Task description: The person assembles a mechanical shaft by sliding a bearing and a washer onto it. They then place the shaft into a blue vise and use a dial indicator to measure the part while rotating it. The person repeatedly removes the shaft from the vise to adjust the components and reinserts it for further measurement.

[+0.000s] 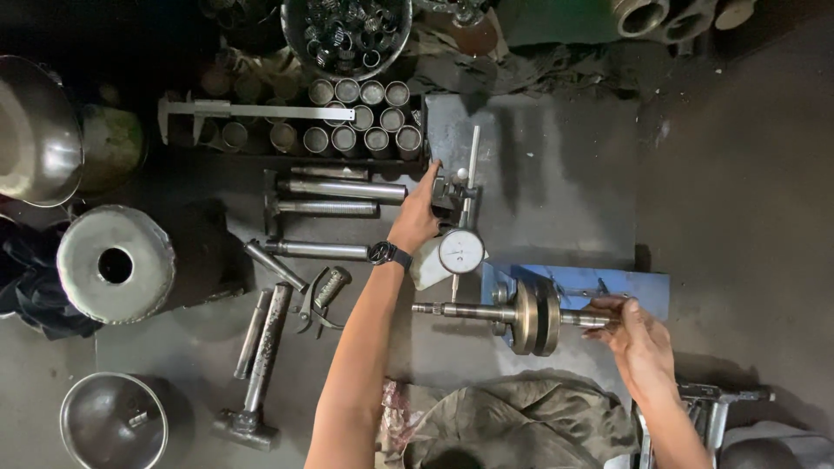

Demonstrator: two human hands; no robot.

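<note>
A metal crankshaft (pixel 512 313) with two round flywheel webs lies across a blue stand (pixel 647 282) at the centre. My right hand (pixel 638 334) grips its right shaft end. A dial gauge (pixel 461 251) with a white face hangs on a thin upright rod above the left shaft. My left hand (pixel 419 213), with a black wristwatch on the wrist, rests on the gauge's dark base block (pixel 447 195).
Left of my arm lie several steel shafts (pixel 334 188), a hammer (pixel 256 373) and pliers (pixel 320 300). A caliper (pixel 252 110) sits over a tray of metal sleeves (pixel 365 117). Round metal bowls (pixel 113 421) stand at left. Grey cloth (pixel 521 421) is bunched at the bottom.
</note>
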